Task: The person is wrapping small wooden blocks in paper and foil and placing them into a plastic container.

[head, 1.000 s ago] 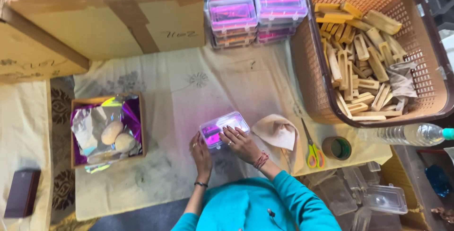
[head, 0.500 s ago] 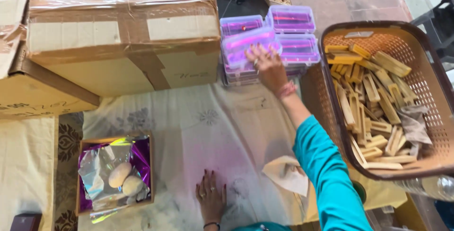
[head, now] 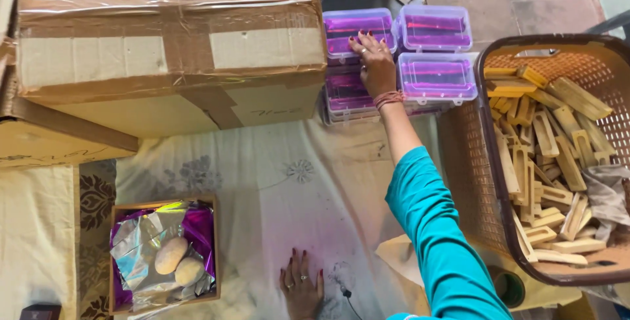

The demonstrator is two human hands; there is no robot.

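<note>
The right hand [head: 373, 64] reaches far up the frame on a straight arm in a teal sleeve, palm down, fingers spread flat on a clear plastic box [head: 357, 31] with purple contents — pressing on its lid, not closed around it. That box tops a stack of like boxes [head: 436, 74] at upper centre, beside a large taped carton [head: 170, 44]. The left hand [head: 302, 284] lies flat and open on the pale cloth [head: 262, 189] at the bottom — holding nothing. A brown basket [head: 472, 182] of wooden pieces sits at right.
</note>
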